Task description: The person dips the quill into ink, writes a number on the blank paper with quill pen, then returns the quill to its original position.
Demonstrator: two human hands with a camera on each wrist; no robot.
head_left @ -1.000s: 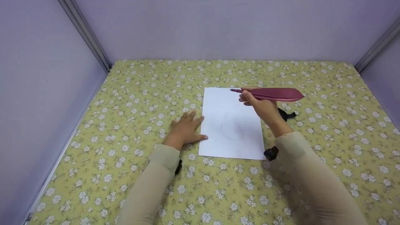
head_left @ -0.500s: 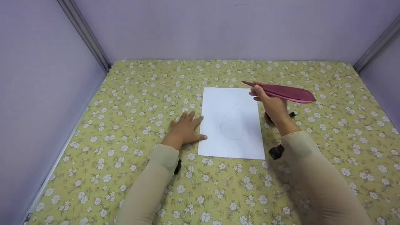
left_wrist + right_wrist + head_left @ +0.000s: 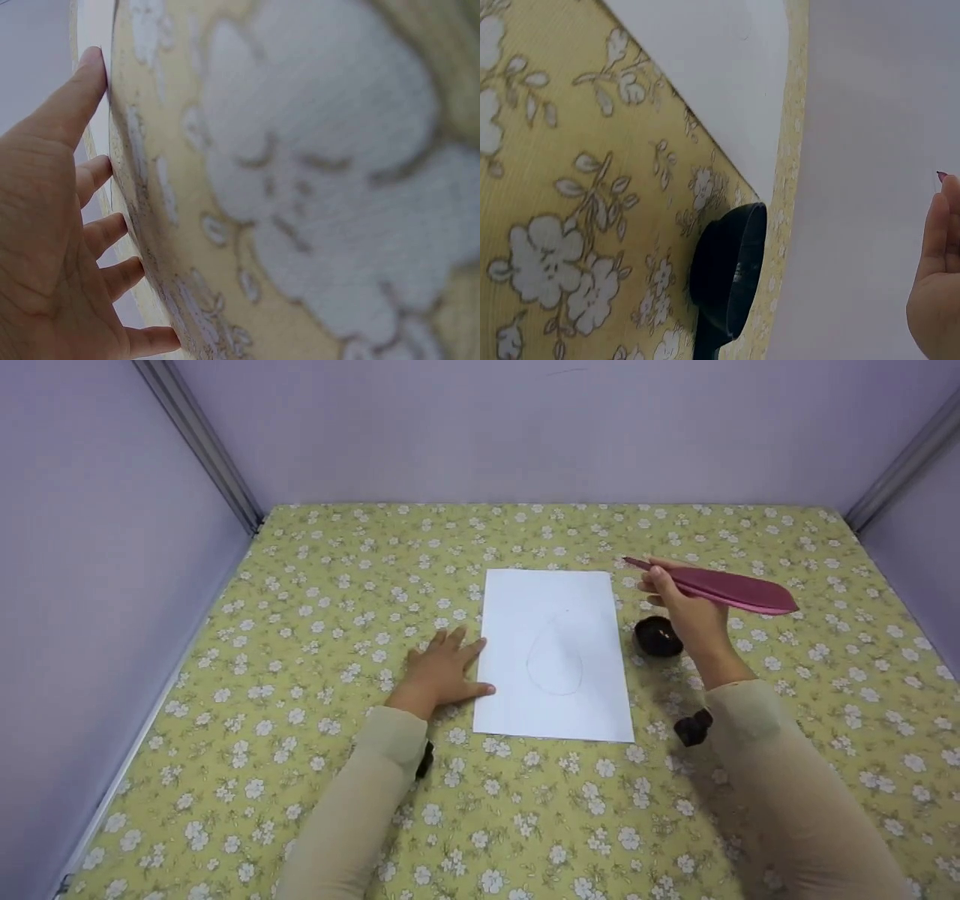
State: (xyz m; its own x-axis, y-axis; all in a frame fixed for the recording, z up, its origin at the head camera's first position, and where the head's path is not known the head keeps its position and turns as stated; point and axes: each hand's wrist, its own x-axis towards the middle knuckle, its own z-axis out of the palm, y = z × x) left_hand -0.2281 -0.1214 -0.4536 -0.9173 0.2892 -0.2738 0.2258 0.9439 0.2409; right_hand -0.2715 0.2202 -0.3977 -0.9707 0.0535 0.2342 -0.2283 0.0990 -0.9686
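Note:
A white sheet of paper [image 3: 517, 660] with a faint, thin egg-shaped outline on it lies mid-table. My left hand [image 3: 439, 671] rests flat with spread fingers at its left edge; the thumb and one finger touch the sheet. In the left wrist view, the left hand's straight fingers [image 3: 82, 105] meet the surface. My right hand [image 3: 697, 622] pinches a maroon feather quill pen [image 3: 731, 589], its tip pointing left, past the paper's upper right corner. Below that hand sits a black scoop-like bowl [image 3: 658, 637]; the right wrist view shows the bowl's short handle [image 3: 706, 341].
A yellow floral cloth [image 3: 337, 592] covers the table. Pale purple panels [image 3: 480, 442] stand behind it and at both sides, joined by grey metal posts [image 3: 199, 442]. Black wrist-worn devices [image 3: 694, 727] sit near the cuffs.
The right hand has moved rightward with the quill pen, from over the paper's top to beyond its right edge. The black bowl has come into fuller view. The left hand stays put.

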